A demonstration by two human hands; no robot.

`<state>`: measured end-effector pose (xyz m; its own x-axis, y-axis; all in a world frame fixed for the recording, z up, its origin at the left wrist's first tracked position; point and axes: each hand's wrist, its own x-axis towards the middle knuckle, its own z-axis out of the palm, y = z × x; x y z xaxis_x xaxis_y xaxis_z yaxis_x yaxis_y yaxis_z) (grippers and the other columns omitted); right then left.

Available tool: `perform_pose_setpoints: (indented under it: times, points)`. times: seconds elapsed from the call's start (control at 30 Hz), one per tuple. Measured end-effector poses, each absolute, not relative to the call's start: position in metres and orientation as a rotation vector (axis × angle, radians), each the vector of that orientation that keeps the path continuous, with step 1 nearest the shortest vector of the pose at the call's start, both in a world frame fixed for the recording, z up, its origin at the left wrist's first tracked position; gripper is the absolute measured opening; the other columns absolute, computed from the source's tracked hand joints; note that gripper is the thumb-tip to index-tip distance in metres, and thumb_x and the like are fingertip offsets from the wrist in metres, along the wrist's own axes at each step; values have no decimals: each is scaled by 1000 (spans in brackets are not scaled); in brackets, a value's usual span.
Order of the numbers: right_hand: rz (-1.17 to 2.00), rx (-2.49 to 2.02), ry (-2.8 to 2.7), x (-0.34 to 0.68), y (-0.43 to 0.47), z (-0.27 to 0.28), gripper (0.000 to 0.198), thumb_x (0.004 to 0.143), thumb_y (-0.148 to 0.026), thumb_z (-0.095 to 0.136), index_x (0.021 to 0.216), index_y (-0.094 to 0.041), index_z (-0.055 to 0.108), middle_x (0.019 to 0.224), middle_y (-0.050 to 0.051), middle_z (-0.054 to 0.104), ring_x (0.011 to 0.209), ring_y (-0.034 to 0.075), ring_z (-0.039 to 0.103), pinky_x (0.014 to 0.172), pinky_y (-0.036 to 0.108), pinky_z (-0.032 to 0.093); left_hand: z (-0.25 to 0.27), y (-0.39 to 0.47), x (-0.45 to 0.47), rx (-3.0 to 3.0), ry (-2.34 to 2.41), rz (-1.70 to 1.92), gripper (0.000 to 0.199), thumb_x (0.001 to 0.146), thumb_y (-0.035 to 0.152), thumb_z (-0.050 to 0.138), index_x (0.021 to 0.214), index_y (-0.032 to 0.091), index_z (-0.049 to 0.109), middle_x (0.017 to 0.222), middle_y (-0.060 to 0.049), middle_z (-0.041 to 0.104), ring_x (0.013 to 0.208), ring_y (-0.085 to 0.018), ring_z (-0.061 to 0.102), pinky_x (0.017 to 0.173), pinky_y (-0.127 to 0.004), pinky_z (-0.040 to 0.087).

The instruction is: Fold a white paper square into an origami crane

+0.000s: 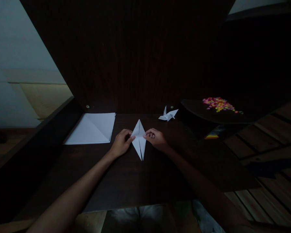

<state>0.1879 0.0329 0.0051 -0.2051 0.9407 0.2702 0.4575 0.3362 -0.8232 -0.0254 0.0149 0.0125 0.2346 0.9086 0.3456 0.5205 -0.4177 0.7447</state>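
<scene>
- My folded paper diamond (139, 137) is to the right of the paper stack (89, 127), its split points toward me.
- My left hand (121, 142), on the side nearer the stack, pinches one side corner; my right hand (156, 139), on the side farther from it, pinches the other.
- I should keep both pinches light and level, so that the centre slit stays straight and neither layer buckles.
- The paper bird (169, 116) stands well right of the stack, clear of my fingers.
</scene>
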Motion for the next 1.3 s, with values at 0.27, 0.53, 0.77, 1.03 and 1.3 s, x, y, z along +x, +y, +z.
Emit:
perform_pose_setpoints:
  times: [0.27,0.53,0.77,1.03,1.3]
  points:
    - [1348,-1134,-1261,176,33,2,43,61,-41,78,91,-20,56,74,1,68,68,17,66,61,30,53,7,20,-21,1550,1202,1266,23,71,39,71,73,17,67,104,-9,65,96,-23,63,85,-39,52]
    - [1383,-1052,-1142,174,22,14,60,53,-33,84,104,-19,55,64,-3,69,63,17,68,64,29,54,20,10,-12,1107,1136,1140,55,63,43,80,107,14,66,99,-9,71,90,-22,66,82,-35,51]
    - [1510,-1088,-1096,174,19,16,47,54,-40,84,89,-17,63,64,1,71,58,18,66,55,29,52,26,2,-9,960,1018,998,45,55,46,85,79,10,74,76,-9,74,72,-19,67,70,-30,52]
    - [1487,-1031,-1103,173,16,21,45,52,-42,84,83,-16,65,62,1,71,56,17,66,55,30,53,31,-2,-8,864,1006,1039,37,57,39,85,76,9,75,78,-11,75,71,-22,68,73,-36,55]
    - [1534,-1040,-1067,173,15,21,47,54,-35,85,92,-16,65,68,2,72,58,16,65,55,26,49,33,-6,-3,866,1011,1134,29,60,35,83,72,10,76,78,-10,75,77,-20,67,80,-30,49]
